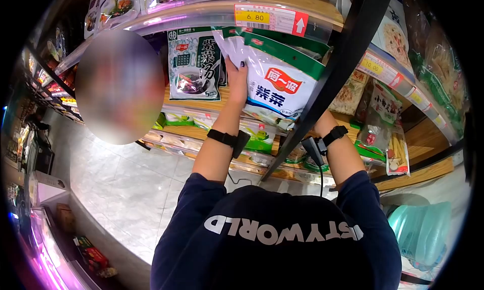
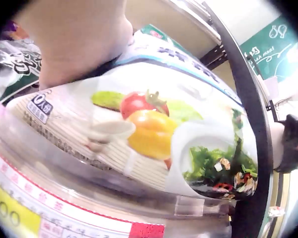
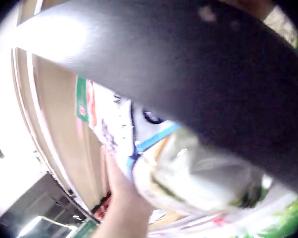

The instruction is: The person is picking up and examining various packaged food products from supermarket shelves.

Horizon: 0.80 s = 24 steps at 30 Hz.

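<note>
A large white and green seaweed packet (image 1: 285,88) with a red logo leans on the shelf, its bottom close to the shelf's front edge. My left hand (image 1: 237,83) grips its left side, thumb on the front; the other fingers are hidden behind it. From close up, the left wrist view shows the packet's printed tomato, yellow pepper and bowl of greens. My right hand (image 1: 323,119) is at the packet's lower right, mostly hidden by the black shelf post (image 1: 330,83), so I cannot tell how its fingers lie.
A purple seaweed soup packet (image 1: 194,68) stands to the left. Above runs a shelf edge with a 6.80 price tag (image 1: 252,16). Right of the post, more bagged goods (image 1: 380,111) sit on shelves. Green packets (image 1: 259,138) fill the shelf below. Teal bottles (image 1: 421,229) stand at lower right.
</note>
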Tool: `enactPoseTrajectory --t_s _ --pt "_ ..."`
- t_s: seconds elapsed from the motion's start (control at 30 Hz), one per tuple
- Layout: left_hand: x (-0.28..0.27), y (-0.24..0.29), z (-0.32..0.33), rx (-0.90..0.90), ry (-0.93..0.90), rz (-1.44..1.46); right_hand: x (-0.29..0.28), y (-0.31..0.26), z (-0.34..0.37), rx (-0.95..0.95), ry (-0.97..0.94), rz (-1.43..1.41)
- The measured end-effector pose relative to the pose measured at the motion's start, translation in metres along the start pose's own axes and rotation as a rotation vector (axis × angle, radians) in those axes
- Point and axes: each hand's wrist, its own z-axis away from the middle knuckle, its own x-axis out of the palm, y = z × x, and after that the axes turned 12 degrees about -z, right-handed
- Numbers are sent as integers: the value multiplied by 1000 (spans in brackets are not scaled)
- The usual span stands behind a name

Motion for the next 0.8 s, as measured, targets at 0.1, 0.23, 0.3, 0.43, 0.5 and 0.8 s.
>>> enactPoseTrajectory --t_s 0.1,0.23,0.3,0.43,0.5,0.8 --pt "-8 6 -5 -23 14 -61 -2 -5 -13 20 -158 -142" --pt "-20 19 -21 -87 33 288 -4 -27 -16 168 -666 -379" --pt "-18 -9 -44 -12 129 -134 15 -17 10 -28 -169 -84" --pt "-13 -41 -74 -212 -96 295 -6 -2 9 -135 -207 30" --pt "-17 -46 -75 -478 -334 503 8 -1 10 -153 -43 82" --pt "-31 13 -46 -498 -394 196 11 -6 10 -38 120 162"
